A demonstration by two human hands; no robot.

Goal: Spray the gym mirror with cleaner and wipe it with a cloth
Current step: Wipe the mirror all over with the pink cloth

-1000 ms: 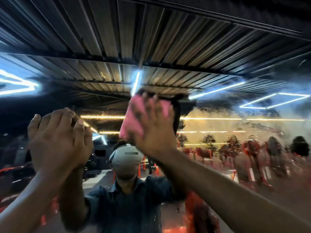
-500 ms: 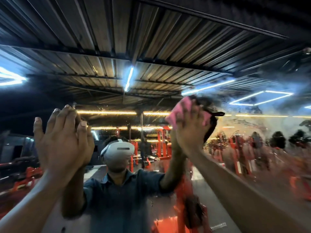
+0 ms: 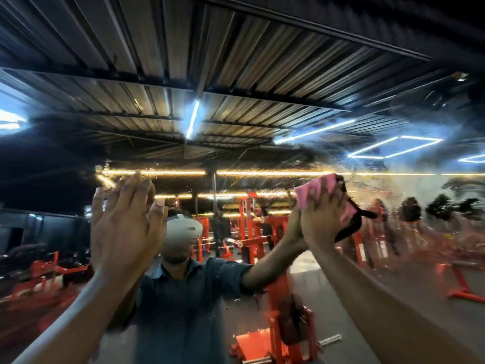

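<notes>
The gym mirror (image 3: 249,158) fills the view ahead and reflects me and the room. My right hand (image 3: 321,219) presses a pink cloth (image 3: 316,189) flat against the glass at upper right, fingers spread over it. The cloth sticks out above and to the right of the fingers. My left hand (image 3: 123,227) rests flat on the mirror at the left, fingers straight and together, holding nothing. Wet streaks and droplets (image 3: 420,195) blur the glass to the right of the cloth. No spray bottle is in view.
The mirror reflects red gym machines (image 3: 249,232), a red bench frame (image 3: 275,337) low in the middle, and ceiling light strips (image 3: 193,119). A corrugated metal ceiling (image 3: 236,35) hangs overhead.
My right hand has slid the pink cloth to the right across the glass. My left hand has stayed flat on the mirror.
</notes>
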